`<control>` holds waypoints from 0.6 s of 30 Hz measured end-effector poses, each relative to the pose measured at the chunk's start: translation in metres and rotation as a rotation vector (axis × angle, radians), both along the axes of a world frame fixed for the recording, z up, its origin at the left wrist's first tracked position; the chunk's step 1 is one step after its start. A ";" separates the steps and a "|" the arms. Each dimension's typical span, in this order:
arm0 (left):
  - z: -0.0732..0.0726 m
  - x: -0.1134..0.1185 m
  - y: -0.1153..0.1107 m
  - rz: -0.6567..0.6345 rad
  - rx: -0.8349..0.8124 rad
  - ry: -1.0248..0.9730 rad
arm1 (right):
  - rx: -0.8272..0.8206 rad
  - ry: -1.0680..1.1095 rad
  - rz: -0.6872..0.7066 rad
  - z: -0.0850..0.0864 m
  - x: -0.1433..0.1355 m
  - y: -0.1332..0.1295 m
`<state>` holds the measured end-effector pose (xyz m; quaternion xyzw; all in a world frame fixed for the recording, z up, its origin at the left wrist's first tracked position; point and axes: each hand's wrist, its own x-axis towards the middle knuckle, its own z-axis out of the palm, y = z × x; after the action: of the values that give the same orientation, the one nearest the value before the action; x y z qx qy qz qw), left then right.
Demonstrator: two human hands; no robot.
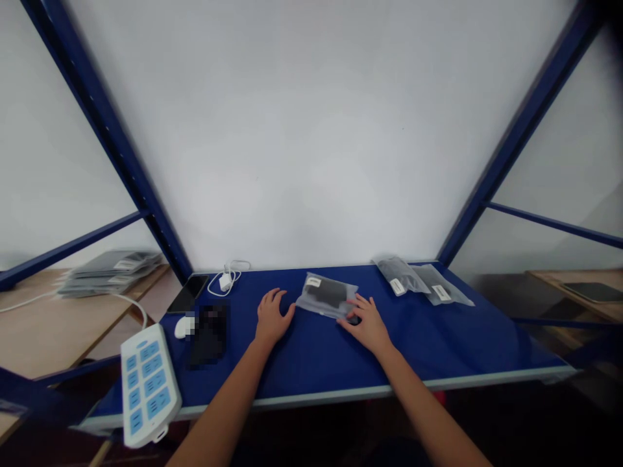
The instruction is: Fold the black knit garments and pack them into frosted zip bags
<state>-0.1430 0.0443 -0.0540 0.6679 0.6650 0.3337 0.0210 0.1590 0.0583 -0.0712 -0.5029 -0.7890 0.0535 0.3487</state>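
A clear plastic bag (307, 300) with a dark flat item inside and a small white label lies on the blue tabletop in front of me. At its lower right corner is my right hand (368, 326), with thumb and fingers spread and the fingertips resting on the bag's edge. My left hand (272, 319) is just left of the bag, palm down, fingers curved and apart, holding nothing. Its thumb reaches toward the bag's left edge; whether it touches I cannot tell.
More labelled bags, one (402, 275) overlapping another (440, 285), lie at the back right. At left are a dark phone (188, 294), a white charger (225, 281), a white mouse-like object (183, 327), a blurred dark item (209, 337) and a power strip (150, 383) over the table edge.
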 end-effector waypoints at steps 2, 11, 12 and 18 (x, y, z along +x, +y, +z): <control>0.008 0.001 -0.005 -0.103 0.068 -0.030 | 0.044 0.008 -0.049 0.002 0.000 -0.001; 0.016 0.021 -0.021 -0.444 0.066 0.225 | 0.089 -0.023 -0.005 0.005 -0.004 -0.006; 0.015 0.023 -0.021 -0.444 0.063 0.235 | 0.099 -0.030 0.004 0.007 -0.005 -0.007; 0.017 0.027 -0.020 -0.550 0.082 0.077 | 0.195 -0.033 0.032 0.020 -0.022 -0.018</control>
<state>-0.1156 0.0248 -0.0371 0.8358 0.4447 0.3166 0.0586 0.1365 0.0408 -0.0514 -0.4547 -0.8040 -0.0265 0.3822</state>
